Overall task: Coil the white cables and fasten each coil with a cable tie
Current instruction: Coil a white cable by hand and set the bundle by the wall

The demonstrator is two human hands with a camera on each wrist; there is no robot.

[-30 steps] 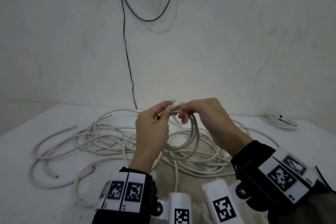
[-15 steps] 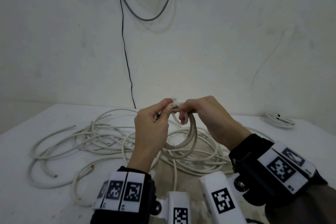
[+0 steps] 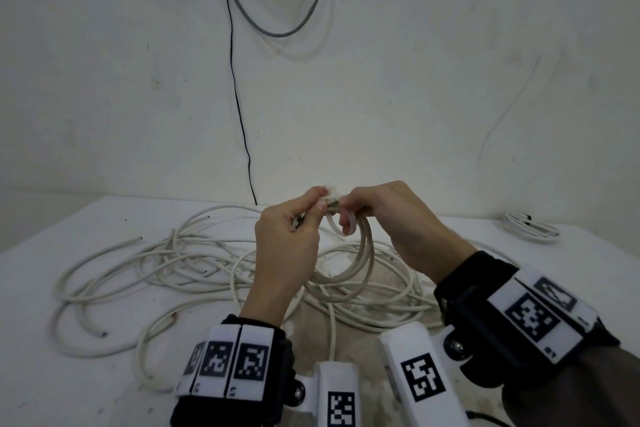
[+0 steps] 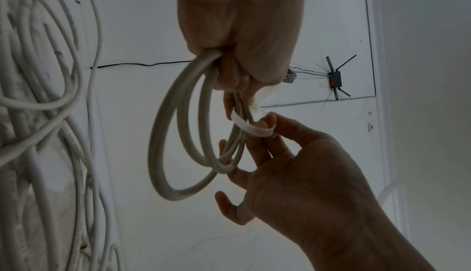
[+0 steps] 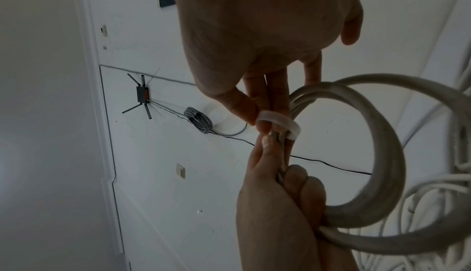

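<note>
White table [image 3: 69, 374] under loose cables [image 3: 145, 260]

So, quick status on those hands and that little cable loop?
Left hand grips the white cable coil. Right hand pinches the cable tie, looped round the coil. Tie not yet tight. Nothing in the way.

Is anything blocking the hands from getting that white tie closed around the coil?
Nothing visible. The left hand already grips the coil and the right hand pinches the tie, which loops round the strands beside the left thumb. The loose cables lie below on the table.
</note>
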